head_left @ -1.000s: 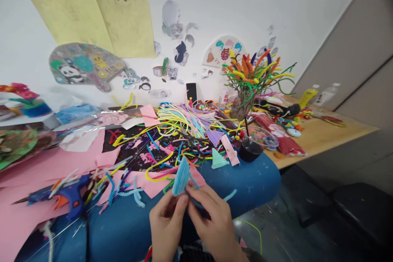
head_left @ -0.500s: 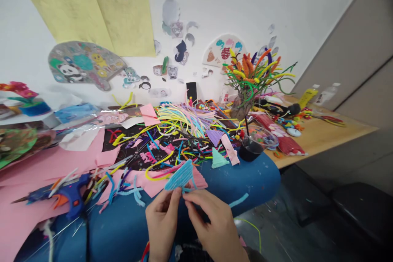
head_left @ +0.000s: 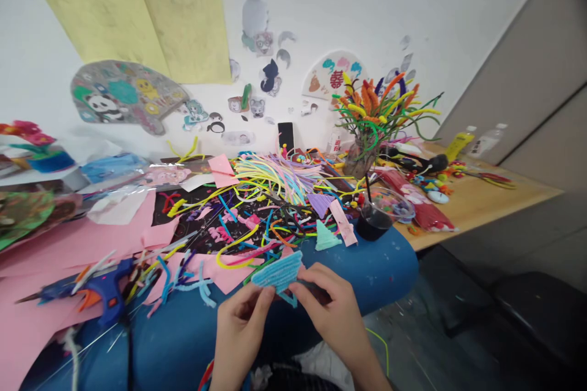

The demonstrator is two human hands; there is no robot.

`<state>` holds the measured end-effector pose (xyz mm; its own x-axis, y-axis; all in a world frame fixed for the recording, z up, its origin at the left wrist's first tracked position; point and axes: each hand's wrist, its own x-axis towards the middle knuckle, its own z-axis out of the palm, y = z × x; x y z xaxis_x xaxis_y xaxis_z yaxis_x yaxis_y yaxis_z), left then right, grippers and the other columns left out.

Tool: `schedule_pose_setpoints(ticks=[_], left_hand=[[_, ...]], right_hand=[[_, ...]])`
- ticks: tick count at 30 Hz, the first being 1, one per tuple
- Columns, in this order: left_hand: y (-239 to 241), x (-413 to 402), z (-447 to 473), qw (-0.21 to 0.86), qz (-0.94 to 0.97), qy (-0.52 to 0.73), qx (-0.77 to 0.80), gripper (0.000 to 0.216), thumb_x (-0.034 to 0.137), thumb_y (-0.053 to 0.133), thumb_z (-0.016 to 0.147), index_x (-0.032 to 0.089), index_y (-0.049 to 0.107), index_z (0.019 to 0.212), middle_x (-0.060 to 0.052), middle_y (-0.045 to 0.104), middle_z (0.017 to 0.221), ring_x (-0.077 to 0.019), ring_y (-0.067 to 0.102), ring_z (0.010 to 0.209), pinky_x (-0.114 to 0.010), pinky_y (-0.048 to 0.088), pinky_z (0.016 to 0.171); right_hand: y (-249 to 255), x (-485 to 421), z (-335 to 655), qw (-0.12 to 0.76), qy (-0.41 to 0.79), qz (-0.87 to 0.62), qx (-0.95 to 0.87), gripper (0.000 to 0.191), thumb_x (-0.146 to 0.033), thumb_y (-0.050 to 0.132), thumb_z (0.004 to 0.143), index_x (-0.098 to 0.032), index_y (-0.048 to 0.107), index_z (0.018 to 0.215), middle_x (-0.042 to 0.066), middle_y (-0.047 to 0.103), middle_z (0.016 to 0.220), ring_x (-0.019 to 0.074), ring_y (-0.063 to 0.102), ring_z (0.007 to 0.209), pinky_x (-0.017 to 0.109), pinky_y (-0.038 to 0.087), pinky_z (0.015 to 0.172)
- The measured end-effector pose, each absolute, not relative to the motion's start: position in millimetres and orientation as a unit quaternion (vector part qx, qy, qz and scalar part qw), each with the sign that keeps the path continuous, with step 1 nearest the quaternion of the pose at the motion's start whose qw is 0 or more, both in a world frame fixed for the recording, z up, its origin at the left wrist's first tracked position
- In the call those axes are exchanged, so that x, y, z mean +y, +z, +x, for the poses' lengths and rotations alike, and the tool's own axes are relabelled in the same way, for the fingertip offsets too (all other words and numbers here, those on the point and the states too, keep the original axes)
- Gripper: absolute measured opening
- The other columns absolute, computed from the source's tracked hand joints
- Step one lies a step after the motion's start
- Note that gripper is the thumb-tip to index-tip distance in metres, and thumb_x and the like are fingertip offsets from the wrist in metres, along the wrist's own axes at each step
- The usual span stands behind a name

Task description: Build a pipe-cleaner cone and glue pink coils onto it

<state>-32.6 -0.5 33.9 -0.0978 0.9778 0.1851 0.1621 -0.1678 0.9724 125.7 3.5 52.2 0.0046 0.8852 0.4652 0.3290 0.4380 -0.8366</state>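
Note:
A light blue triangular piece made of pipe cleaner rows (head_left: 279, 271) is up in front of me, over the near edge of the table. My left hand (head_left: 243, 321) pinches its lower left edge between thumb and fingers. At its right side, my right hand (head_left: 331, 306) is closed with thumb and finger on a blue pipe cleaner end that bends down below the triangle. The exact grip of the right fingertips is partly hidden. Just beyond lie a mint green triangle (head_left: 327, 236), a purple one (head_left: 320, 204) and a pink strip (head_left: 343, 222).
A blue glue gun (head_left: 107, 290) lies at left on pink sheets (head_left: 36, 281). Loose pipe cleaners (head_left: 279, 177) cover the middle. A dark drink cup with a straw (head_left: 373, 223) stands near the right edge, before a vase of pipe cleaner flowers (head_left: 360, 157). Two bottles (head_left: 490, 139) stand far right.
The blue triangle has turned, its point swinging right and down to show a broader face. My right hand has shifted right, and its fingers have moved along the piece's right side.

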Motion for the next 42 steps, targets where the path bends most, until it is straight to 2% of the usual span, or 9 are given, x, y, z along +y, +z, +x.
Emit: schedule_pose_setpoints(ticks=[5, 11, 14, 19, 23, 30, 37, 42], left_hand=[[34.3, 2.6, -31.9, 0.390, 0.537, 0.545, 0.513, 0.020, 0.032, 0.072, 0.076, 0.016, 0.067, 0.065, -0.001, 0.069, 0.059, -0.0141, 0.063, 0.055, -0.018, 0.050, 0.053], [34.0, 4.0, -27.6, 0.350, 0.548, 0.578, 0.493, 0.013, 0.026, 0.068, 0.080, 0.017, 0.067, 0.069, 0.002, 0.065, 0.058, -0.0113, 0.059, 0.054, -0.016, 0.048, 0.052], [30.8, 4.2, -28.3, 0.344, 0.548, 0.583, 0.492, 0.012, 0.025, 0.069, 0.079, 0.017, 0.070, 0.070, 0.001, 0.067, 0.061, -0.0125, 0.060, 0.055, -0.017, 0.049, 0.052], [23.8, 4.8, -28.6, 0.383, 0.483, 0.616, 0.492, 0.014, 0.028, 0.076, 0.073, 0.017, 0.077, 0.082, -0.006, 0.077, 0.074, -0.0193, 0.071, 0.065, -0.023, 0.057, 0.062], [20.9, 6.0, -24.7, 0.451, 0.425, 0.636, 0.460, 0.022, 0.028, 0.080, 0.071, 0.018, 0.074, 0.090, -0.005, 0.077, 0.079, -0.0186, 0.071, 0.071, -0.024, 0.058, 0.068], [24.9, 5.0, -15.6, 0.520, 0.375, 0.634, 0.433, 0.021, 0.033, 0.080, 0.073, 0.017, 0.066, 0.072, 0.001, 0.066, 0.064, -0.0107, 0.060, 0.062, -0.017, 0.049, 0.062], [24.6, 1.9, -13.7, 0.526, 0.350, 0.641, 0.436, 0.025, 0.037, 0.081, 0.069, 0.016, 0.071, 0.076, -0.002, 0.069, 0.068, -0.0142, 0.060, 0.066, -0.022, 0.050, 0.065], [28.5, 2.7, -10.1, 0.537, 0.326, 0.647, 0.433, 0.023, 0.036, 0.082, 0.067, 0.016, 0.073, 0.073, -0.001, 0.067, 0.066, -0.0124, 0.055, 0.062, -0.020, 0.046, 0.058]], right_hand=[[53.0, 6.1, 123.4, 0.531, 0.313, -0.475, -0.628, 0.012, -0.022, 0.066, 0.083, -0.017, 0.070, 0.072, 0.002, 0.067, 0.070, 0.0130, 0.060, 0.063, 0.020, 0.045, 0.055], [53.4, 8.2, 124.6, 0.501, 0.403, -0.469, -0.605, 0.016, -0.027, 0.065, 0.082, -0.017, 0.071, 0.070, 0.004, 0.067, 0.075, 0.0173, 0.063, 0.073, 0.025, 0.049, 0.066], [54.1, 9.8, 126.3, 0.504, 0.429, -0.467, -0.586, 0.016, -0.028, 0.067, 0.079, -0.016, 0.072, 0.070, 0.004, 0.068, 0.073, 0.0166, 0.061, 0.070, 0.025, 0.048, 0.064], [56.0, 13.3, 127.0, 0.491, 0.470, -0.457, -0.574, 0.021, -0.030, 0.066, 0.077, -0.016, 0.070, 0.063, 0.000, 0.064, 0.063, 0.0137, 0.056, 0.060, 0.024, 0.045, 0.059], [54.5, 14.4, 125.3, 0.507, 0.497, -0.449, -0.542, 0.023, -0.031, 0.065, 0.075, -0.017, 0.066, 0.057, -0.002, 0.057, 0.053, 0.0118, 0.049, 0.053, 0.024, 0.041, 0.055], [46.0, 10.6, 120.2, 0.533, 0.492, -0.450, -0.521, 0.021, -0.032, 0.067, 0.078, -0.017, 0.067, 0.062, 0.001, 0.063, 0.065, 0.0153, 0.056, 0.064, 0.026, 0.045, 0.063], [42.2, 9.4, 117.7, 0.552, 0.493, -0.442, -0.507, 0.018, -0.030, 0.069, 0.077, -0.017, 0.070, 0.065, 0.002, 0.068, 0.067, 0.0167, 0.062, 0.067, 0.026, 0.049, 0.066], [42.9, 9.2, 114.2, 0.553, 0.494, -0.444, -0.502, 0.018, -0.030, 0.068, 0.077, -0.017, 0.071, 0.066, 0.003, 0.070, 0.067, 0.0179, 0.064, 0.067, 0.027, 0.051, 0.067]])
